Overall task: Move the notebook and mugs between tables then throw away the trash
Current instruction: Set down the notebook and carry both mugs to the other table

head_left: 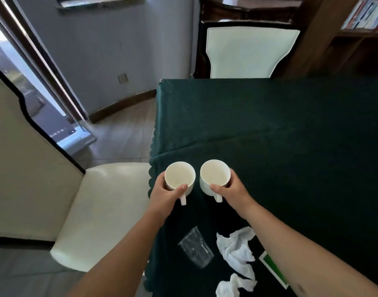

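Two white mugs stand side by side near the left edge of a table covered in dark green cloth (280, 129). My left hand (165, 195) grips the left mug (179, 177) around its body. Around the right mug (214, 176) my right hand (233, 192) is wrapped. Both handles point toward me. Closer to me lie a clear plastic cup (195, 250) on its side and crumpled white tissues (237, 251). A green and white item (273, 269), possibly the notebook, shows partly under my right forearm.
A cream upholstered chair (102, 206) stands left of the table, its seat close to the table edge. Another cream chair (248, 52) sits at the far end. A bookshelf (368, 16) is at the back right. Wooden floor and a glass door lie to the left.
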